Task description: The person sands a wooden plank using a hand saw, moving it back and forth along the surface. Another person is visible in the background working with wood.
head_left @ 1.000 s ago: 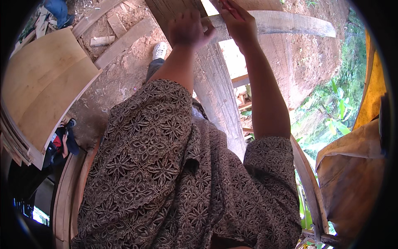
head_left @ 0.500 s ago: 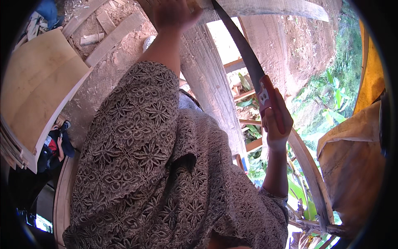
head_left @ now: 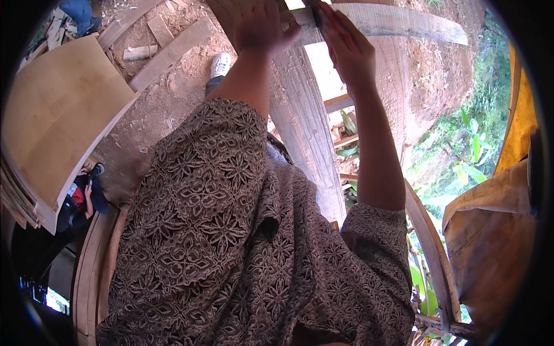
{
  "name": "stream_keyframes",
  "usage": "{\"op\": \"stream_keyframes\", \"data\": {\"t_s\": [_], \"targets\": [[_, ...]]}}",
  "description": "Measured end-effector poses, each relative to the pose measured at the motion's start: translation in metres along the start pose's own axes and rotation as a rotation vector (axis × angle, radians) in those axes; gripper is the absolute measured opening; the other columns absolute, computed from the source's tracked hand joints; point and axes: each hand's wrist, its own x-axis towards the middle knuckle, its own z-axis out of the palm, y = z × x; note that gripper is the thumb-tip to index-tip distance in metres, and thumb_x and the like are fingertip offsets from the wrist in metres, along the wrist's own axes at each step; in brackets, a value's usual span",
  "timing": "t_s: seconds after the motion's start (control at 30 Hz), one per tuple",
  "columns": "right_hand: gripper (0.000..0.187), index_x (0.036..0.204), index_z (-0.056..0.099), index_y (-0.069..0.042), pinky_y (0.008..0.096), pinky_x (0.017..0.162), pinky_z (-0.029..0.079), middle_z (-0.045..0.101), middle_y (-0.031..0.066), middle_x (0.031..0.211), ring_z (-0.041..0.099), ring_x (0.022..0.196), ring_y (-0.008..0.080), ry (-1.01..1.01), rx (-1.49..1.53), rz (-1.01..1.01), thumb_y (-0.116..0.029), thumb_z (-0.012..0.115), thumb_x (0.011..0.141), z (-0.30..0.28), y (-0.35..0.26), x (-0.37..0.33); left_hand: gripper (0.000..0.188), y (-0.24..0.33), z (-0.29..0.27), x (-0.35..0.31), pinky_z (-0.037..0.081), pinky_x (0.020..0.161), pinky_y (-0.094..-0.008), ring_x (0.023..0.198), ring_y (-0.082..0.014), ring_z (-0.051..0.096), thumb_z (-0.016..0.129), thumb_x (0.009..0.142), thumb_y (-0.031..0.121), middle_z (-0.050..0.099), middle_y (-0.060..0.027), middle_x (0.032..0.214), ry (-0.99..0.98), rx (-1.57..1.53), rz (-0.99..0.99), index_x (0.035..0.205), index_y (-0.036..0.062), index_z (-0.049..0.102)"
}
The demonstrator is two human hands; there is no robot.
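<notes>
My right hand is wrapped round the red handle of a handsaw. Its dark blade is foreshortened and mostly hidden, meeting a weathered grey plank at the upper edge of the view. My left hand grips that plank to the left of the saw, thumb out to the side; its fingertips are partly cut off by the picture's edge. Beneath the plank, a long wooden beam runs down toward my body.
Stacked plywood sheets stand at the left, near loose boards on the dirt ground. Another person sits at the lower left. A white shoe shows beside my left arm. An orange tarp hangs at the right.
My right hand has moved up and away from me, carrying the saw forward across the plank. My left hand stays on the plank; the whole view has shifted slightly.
</notes>
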Motion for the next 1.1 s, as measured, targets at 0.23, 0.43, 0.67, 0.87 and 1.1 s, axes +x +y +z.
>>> {"op": "stream_keyframes", "data": {"t_s": [0.23, 0.43, 0.67, 0.87, 1.1], "targets": [[0.044, 0.148, 0.051, 0.006, 0.0404, 0.118, 0.041, 0.056, 0.0204, 0.150, 0.054, 0.140, 0.0304, 0.000, -0.189, 0.209, -0.003, 0.053, 0.104, -0.092, -0.099, -0.221, 0.051, 0.012, -0.021, 0.015, 0.053, 0.086, -0.0538, 0.102, -0.0352, 0.065, 0.065, 0.084, 0.051, 0.065, -0.0164, 0.111, -0.079, -0.126, -0.093, 0.109, 0.0063, 0.059], [0.046, 0.148, 0.051, 0.006, 0.0396, 0.116, 0.043, 0.058, 0.0216, 0.148, 0.057, 0.138, 0.0299, -0.028, -0.177, 0.114, -0.007, 0.053, 0.104, -0.086, -0.091, -0.194, 0.052, 0.010, -0.031, 0.009, 0.051, 0.089, -0.0528, 0.103, -0.0339, 0.064, 0.065, 0.083, 0.052, 0.065, -0.0147, 0.108, -0.178, -0.102, -0.119, 0.111, 0.0083, 0.061], [0.043, 0.145, 0.057, -0.001, 0.0221, 0.082, 0.048, 0.069, 0.0093, 0.126, 0.060, 0.101, 0.0098, 0.018, -0.069, 0.146, -0.009, 0.063, 0.103, 0.007, -0.038, 0.028, 0.063, 0.014, -0.028, 0.014, 0.047, 0.095, -0.0498, 0.114, -0.0282, 0.062, 0.059, 0.085, 0.060, 0.066, -0.0120, 0.117, -0.249, -0.026, -0.041, 0.117, 0.0062, 0.064], [0.041, 0.142, 0.056, 0.005, 0.0291, 0.107, 0.049, 0.066, 0.0143, 0.139, 0.063, 0.126, 0.0176, 0.018, 0.083, -0.030, -0.006, 0.063, 0.103, -0.003, -0.012, -0.022, 0.049, 0.011, -0.024, 0.009, 0.052, 0.086, -0.0556, 0.096, -0.0370, 0.066, 0.067, 0.081, 0.049, 0.065, -0.0160, 0.102, 0.009, -0.163, -0.024, 0.109, 0.0090, 0.060], [0.042, 0.144, 0.056, 0.003, 0.0336, 0.110, 0.047, 0.063, 0.0146, 0.145, 0.060, 0.131, 0.0191, 0.037, -0.226, 0.207, 0.002, 0.056, 0.102, -0.099, -0.082, -0.223, 0.048, 0.011, -0.014, 0.014, 0.053, 0.087, -0.0537, 0.100, -0.0377, 0.067, 0.063, 0.085, 0.049, 0.068, -0.0183, 0.107, -0.048, -0.154, -0.104, 0.107, 0.0075, 0.061]]}}
